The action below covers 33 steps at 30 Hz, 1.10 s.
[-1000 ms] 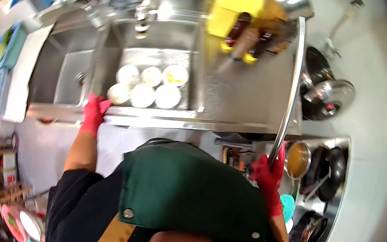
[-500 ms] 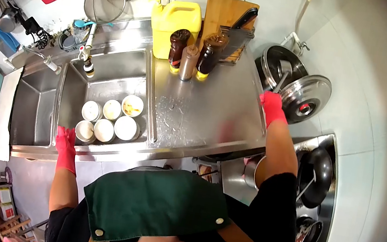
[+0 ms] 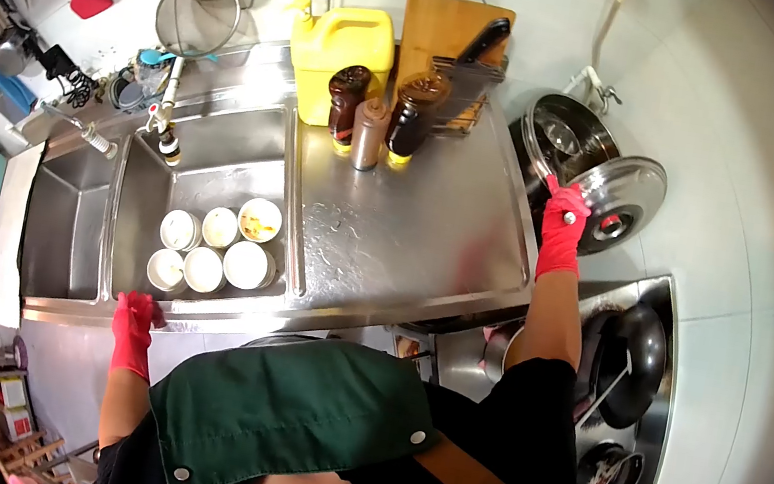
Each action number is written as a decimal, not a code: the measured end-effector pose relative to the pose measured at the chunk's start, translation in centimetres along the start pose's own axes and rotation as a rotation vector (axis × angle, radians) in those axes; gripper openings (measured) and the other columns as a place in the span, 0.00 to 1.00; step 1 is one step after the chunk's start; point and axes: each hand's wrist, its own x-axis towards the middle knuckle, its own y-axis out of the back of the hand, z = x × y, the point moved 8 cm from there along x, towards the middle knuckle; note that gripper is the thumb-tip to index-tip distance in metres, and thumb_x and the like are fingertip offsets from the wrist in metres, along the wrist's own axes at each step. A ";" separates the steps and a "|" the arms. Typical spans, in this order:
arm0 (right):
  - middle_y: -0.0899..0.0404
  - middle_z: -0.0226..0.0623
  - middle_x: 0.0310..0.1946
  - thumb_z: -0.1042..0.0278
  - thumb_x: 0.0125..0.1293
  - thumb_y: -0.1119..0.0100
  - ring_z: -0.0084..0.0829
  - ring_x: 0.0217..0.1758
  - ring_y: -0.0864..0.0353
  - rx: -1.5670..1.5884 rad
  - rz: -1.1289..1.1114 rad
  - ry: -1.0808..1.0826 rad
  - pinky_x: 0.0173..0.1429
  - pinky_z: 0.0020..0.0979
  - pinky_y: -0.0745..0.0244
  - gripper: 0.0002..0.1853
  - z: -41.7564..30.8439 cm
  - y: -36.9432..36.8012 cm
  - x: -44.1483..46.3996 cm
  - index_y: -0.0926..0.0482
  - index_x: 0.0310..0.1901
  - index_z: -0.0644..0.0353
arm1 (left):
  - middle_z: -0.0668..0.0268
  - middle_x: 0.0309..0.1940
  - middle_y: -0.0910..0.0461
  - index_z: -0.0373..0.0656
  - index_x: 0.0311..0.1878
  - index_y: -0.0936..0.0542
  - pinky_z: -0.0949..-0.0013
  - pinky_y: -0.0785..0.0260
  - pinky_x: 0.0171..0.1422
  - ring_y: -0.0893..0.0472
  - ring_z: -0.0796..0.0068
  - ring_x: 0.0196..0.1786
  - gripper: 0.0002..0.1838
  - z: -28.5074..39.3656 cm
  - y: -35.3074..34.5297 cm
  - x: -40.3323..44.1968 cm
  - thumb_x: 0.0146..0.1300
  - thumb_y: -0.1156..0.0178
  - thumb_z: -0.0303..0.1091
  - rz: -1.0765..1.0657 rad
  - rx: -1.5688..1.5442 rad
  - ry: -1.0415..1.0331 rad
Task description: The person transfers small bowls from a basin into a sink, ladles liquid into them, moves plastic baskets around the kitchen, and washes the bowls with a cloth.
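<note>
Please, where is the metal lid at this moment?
The metal lid is on the right side of the head view, beside the dark pot, just above and right of the right hand.

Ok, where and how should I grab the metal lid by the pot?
Probably by the knob, coming from the camera's side: the lid stands tilted with its outer face turned this way, so the knob juts out clear.

Six bowls (image 3: 219,228) are standing in a basin (image 3: 221,140); a second basin (image 3: 66,242) is adjoining left. On the drainboard (image 3: 430,224), right, three bottles (image 3: 369,135) are standing before a jug (image 3: 341,52) and cutting board (image 3: 433,28). Farther right, a pot (image 3: 592,133) is standing behind a lid (image 3: 629,199); the right hand (image 3: 562,237) is gripping a handle (image 3: 569,218) beside the lid.
</note>
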 end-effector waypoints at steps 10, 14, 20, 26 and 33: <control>0.30 0.32 0.24 0.51 0.80 0.65 0.24 0.19 0.26 -0.253 -0.093 -0.112 0.30 0.28 0.33 0.34 18.7 -5.5 -10.8 0.56 0.76 0.69 | 0.59 0.47 0.19 0.38 0.66 0.32 0.62 0.24 0.42 0.18 0.59 0.40 0.29 -0.7 -0.4 3.2 0.74 0.52 0.52 -0.221 0.624 -0.006; 0.28 0.37 0.24 0.46 0.80 0.71 0.28 0.19 0.24 -0.288 -0.052 -0.123 0.28 0.28 0.36 0.36 28.9 -6.4 -15.3 0.62 0.77 0.64 | 0.47 0.50 0.20 0.29 0.64 0.33 0.63 0.20 0.52 0.16 0.55 0.47 0.28 0.4 -0.8 2.4 0.72 0.47 0.45 -0.229 0.465 -0.119; 0.30 0.39 0.26 0.49 0.80 0.69 0.33 0.22 0.21 -0.202 0.070 -0.157 0.21 0.28 0.37 0.36 41.6 -3.4 -22.0 0.72 0.79 0.48 | 0.44 0.47 0.19 0.30 0.63 0.33 0.63 0.18 0.48 0.15 0.55 0.44 0.25 0.1 -2.8 -0.2 0.74 0.49 0.42 -0.110 0.008 0.166; 0.26 0.39 0.19 0.60 0.81 0.63 0.28 0.20 0.21 -0.019 0.175 -0.254 0.21 0.27 0.26 0.36 48.7 3.5 -28.5 0.72 0.78 0.49 | 0.41 0.46 0.19 0.28 0.62 0.34 0.61 0.17 0.50 0.15 0.51 0.46 0.24 0.8 -3.9 -1.1 0.77 0.54 0.42 -0.120 0.050 0.142; 0.35 0.24 0.15 0.71 0.78 0.59 0.15 0.12 0.39 -0.484 0.695 -0.174 0.19 0.16 0.40 0.30 53.5 9.7 -26.6 0.54 0.76 0.66 | 0.39 0.45 0.19 0.29 0.60 0.34 0.60 0.16 0.47 0.15 0.48 0.45 0.22 0.8 -4.2 -1.7 0.76 0.53 0.40 -0.148 0.010 0.166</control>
